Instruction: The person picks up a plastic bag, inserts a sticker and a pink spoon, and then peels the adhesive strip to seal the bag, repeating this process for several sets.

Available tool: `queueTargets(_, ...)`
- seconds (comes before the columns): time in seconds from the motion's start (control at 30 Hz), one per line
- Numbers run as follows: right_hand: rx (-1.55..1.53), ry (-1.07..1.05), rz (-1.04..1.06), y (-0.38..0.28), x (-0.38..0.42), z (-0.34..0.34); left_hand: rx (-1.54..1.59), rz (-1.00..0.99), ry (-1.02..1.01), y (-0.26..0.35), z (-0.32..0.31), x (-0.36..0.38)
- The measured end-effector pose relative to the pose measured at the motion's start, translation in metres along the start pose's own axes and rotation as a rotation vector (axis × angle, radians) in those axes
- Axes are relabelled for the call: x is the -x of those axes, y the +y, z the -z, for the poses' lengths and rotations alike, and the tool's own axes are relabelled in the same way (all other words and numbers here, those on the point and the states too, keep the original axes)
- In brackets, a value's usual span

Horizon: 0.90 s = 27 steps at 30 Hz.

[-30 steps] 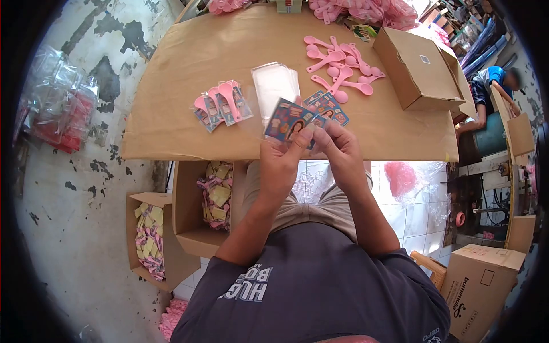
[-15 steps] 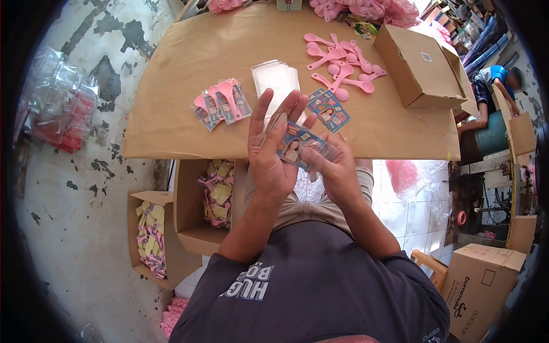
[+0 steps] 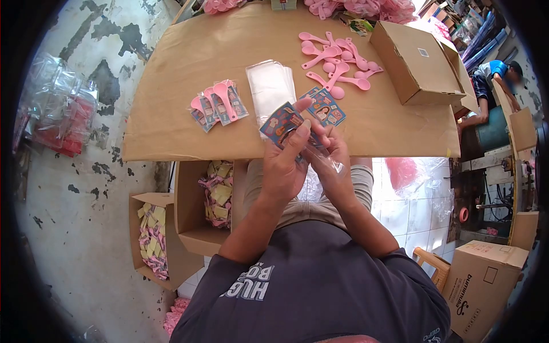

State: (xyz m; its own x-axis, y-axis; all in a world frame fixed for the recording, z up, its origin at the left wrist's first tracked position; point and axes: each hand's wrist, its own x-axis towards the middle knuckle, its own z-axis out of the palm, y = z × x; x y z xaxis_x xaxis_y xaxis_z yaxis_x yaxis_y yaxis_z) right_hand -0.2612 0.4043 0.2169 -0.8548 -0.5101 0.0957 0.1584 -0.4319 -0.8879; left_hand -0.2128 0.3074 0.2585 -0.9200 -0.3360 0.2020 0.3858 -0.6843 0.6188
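Observation:
My left hand (image 3: 285, 174) pinches a blue printed card (image 3: 278, 123), its thumb lying across the front. My right hand (image 3: 336, 163) is close against it, fingers curled round a clear plastic bag (image 3: 324, 162) at the card's lower right. How far the card sits inside the bag is hidden by the fingers. Just beyond my hands lie a stack of clear bags (image 3: 267, 86) and a few blue cards (image 3: 329, 111). Packed pink spoons with cards (image 3: 220, 103) rest to the left, and loose pink scoop spoons (image 3: 337, 60) are heaped at the right.
A cardboard box (image 3: 414, 63) stands at the table's right. Below the left edge are open boxes of packed pieces (image 3: 217, 194) (image 3: 153, 240). Plastic packs (image 3: 60, 108) lie on the floor at far left. Another person (image 3: 494, 77) sits at far right.
My left hand has turned from fingers spread upright to a pinch on the card, which has shifted left and up. My right hand has turned with the plastic, now lower on the card.

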Motion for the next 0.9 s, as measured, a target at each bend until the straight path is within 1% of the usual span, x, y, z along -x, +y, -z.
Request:
queueTargets(0.03, 0.036, 0.013, 0.056, 0.001, -0.001, 0.000, 0.001, -0.001, 0.001, 0.001, 0.000, 0.001)
queueTargets(0.07, 0.038, 0.012, 0.055, 0.000, 0.000, -0.001, 0.003, 0.008, 0.034, 0.002, 0.001, 0.001)
queueTargets(0.13, 0.267, 0.056, 0.260, -0.008, 0.007, -0.005, 0.010, 0.016, 0.068, 0.004, 0.004, 0.000)
queueTargets(0.17, 0.432, 0.090, 0.348, -0.016, 0.010, -0.007, 0.010, -0.024, 0.118, 0.005, 0.010, -0.003)
queueTargets(0.2, 0.437, 0.087, 0.347, -0.021, 0.010, -0.002, 0.011, -0.064, 0.168, 0.008, 0.015, -0.005)
queueTargets(0.23, 0.646, -0.008, 0.497, -0.029, 0.010, 0.003, 0.023, -0.076, 0.235, 0.014, 0.018, -0.007)
queueTargets(0.27, 0.853, -0.107, 0.648, -0.035, 0.009, 0.005, 0.028, -0.078, 0.237, 0.019, 0.026, -0.008)
queueTargets(0.3, 0.832, -0.066, 0.597, -0.041, 0.012, 0.004, 0.095, -0.097, 0.308, 0.025, 0.036, -0.010)
queueTargets(0.33, 0.838, -0.067, 0.597, -0.042, 0.009, 0.008, 0.163, -0.113, 0.378, 0.030, 0.045, -0.011)
queueTargets(0.37, 0.794, 0.002, 0.628, -0.044, 0.002, 0.016, 0.160, -0.147, 0.421, 0.036, 0.052, -0.011)
queueTargets(0.4, 0.750, 0.071, 0.657, -0.047, -0.007, 0.025, 0.166, -0.145, 0.422, 0.041, 0.056, -0.010)
queueTargets(0.47, 0.795, 0.152, 0.514, -0.064, -0.036, 0.037, 0.198, -0.207, 0.398, 0.049, 0.061, -0.008)
queueTargets(0.5, 0.800, 0.152, 0.515, -0.070, -0.055, 0.044, 0.178, -0.232, 0.356, 0.048, 0.065, -0.006)
queueTargets(0.57, 1.193, 0.089, 0.340, -0.078, -0.090, 0.053, 0.165, -0.228, 0.361, 0.046, 0.060, -0.002)
queueTargets(0.6, 1.197, 0.092, 0.348, -0.076, -0.102, 0.054, 0.147, -0.226, 0.368, 0.044, 0.057, 0.000)
queueTargets(0.67, 1.632, 0.213, 0.105, -0.059, -0.125, 0.058, 0.141, -0.220, 0.344, 0.041, 0.054, 0.004)
queueTargets(0.73, 1.668, 0.219, 0.086, -0.034, -0.146, 0.066, 0.128, -0.213, 0.336, 0.038, 0.052, 0.009)
queueTargets(0.8, 1.781, 0.349, 0.259, -0.017, -0.162, 0.070, 0.032, -0.234, 0.298, 0.037, 0.050, 0.013)
queueTargets(0.83, 1.779, 0.344, 0.259, -0.017, -0.166, 0.070, 0.029, -0.236, 0.301, 0.036, 0.051, 0.014)
queueTargets(0.9, 1.707, 0.372, 0.150, -0.022, -0.173, 0.073, 0.030, -0.235, 0.267, 0.035, 0.053, 0.016)
